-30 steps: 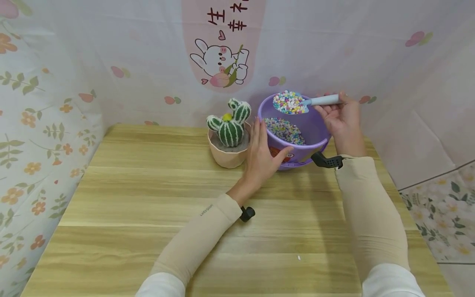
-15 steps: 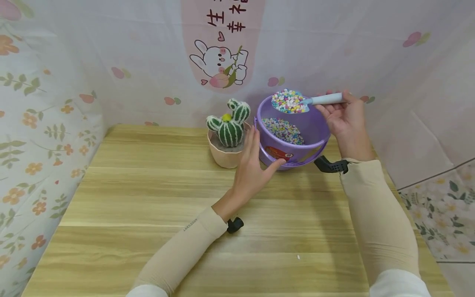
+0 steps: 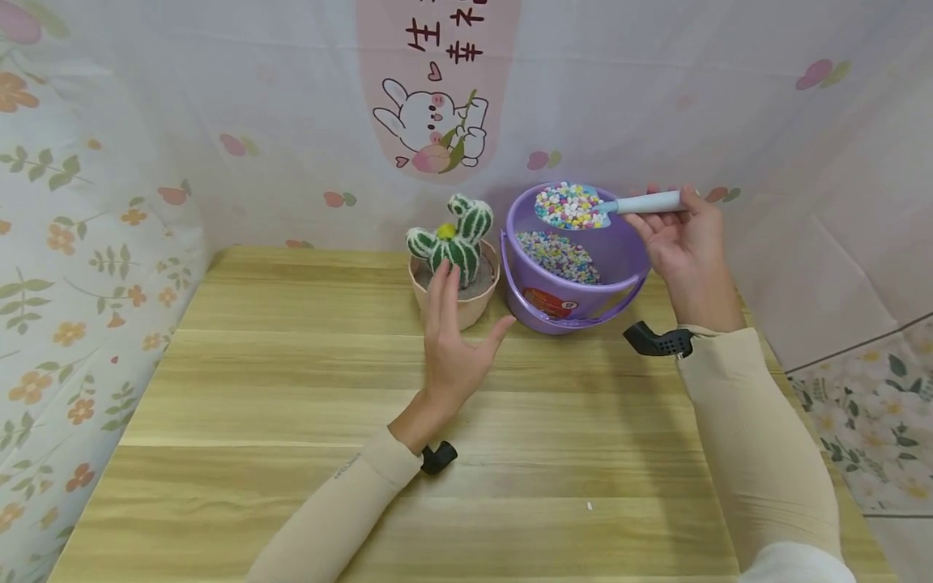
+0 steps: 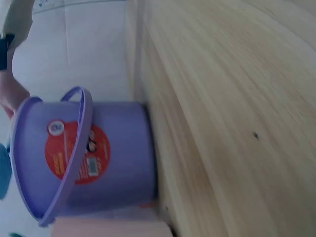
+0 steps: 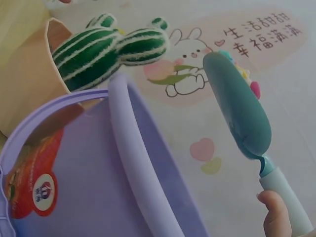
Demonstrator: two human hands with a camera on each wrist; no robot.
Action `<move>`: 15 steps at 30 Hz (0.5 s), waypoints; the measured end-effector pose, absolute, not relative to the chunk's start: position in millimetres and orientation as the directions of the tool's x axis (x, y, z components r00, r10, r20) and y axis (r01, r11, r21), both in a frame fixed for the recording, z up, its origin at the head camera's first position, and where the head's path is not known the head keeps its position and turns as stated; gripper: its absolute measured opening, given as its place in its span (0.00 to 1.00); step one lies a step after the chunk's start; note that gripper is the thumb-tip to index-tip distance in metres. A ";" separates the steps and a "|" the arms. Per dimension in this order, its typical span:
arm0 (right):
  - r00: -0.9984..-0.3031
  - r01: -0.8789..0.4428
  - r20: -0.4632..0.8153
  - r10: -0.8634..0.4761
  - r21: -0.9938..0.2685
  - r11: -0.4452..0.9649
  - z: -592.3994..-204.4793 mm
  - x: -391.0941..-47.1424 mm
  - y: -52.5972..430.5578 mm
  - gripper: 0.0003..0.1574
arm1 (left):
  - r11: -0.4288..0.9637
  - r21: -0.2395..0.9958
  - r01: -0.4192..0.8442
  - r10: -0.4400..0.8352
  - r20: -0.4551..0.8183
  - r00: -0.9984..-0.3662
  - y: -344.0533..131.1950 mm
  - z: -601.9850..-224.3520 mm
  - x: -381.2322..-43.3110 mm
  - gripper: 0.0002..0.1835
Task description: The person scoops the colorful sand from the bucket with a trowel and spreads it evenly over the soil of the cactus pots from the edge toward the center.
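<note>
Left hand (image 3: 453,348), fingers extended, stands before the potted cactus (image 3: 469,259) at twelve o'clock, contact unclear; at two o'clock, the right hand (image 3: 679,243) grips a blue scoop (image 3: 634,204) over the purple bucket (image 3: 615,255), one heap of beads (image 3: 568,205) apparently gathered, unemptied, more left inside.

I can read "生活甜甜 幸福满满" on the wall cloth (image 5: 266,108) — print on the purple bucket (image 4: 126,148)'s red sticker (image 4: 59,153) and left sleeve (image 3: 335,502) looks too blurred.
</note>
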State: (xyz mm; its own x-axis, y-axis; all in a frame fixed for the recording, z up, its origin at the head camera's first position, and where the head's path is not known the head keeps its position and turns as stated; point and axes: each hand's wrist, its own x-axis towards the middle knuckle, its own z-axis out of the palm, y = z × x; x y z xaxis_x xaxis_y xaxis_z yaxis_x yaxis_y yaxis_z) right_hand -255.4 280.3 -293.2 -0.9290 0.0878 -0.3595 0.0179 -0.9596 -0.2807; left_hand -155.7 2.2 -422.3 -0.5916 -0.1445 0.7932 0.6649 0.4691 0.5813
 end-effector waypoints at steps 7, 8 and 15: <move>-0.935 0.019 -0.347 0.079 -0.270 -0.963 -297.3 -245.5 275.9 0.14 | 0.468 0.659 0.588 -0.252 0.738 -0.626 -12.5 -433.9 -161.4 0.54; -0.935 0.020 -0.347 0.077 -0.266 -0.964 -297.8 -244.1 274.6 0.13 | 0.468 0.676 0.570 -0.261 0.721 -0.641 -14.1 -435.1 -161.6 0.56; -0.938 0.018 -0.338 0.074 -0.262 -0.965 -300.6 -236.3 267.3 0.14 | 0.430 0.798 0.423 -0.308 0.570 -0.762 -23.1 -442.5 -165.9 0.66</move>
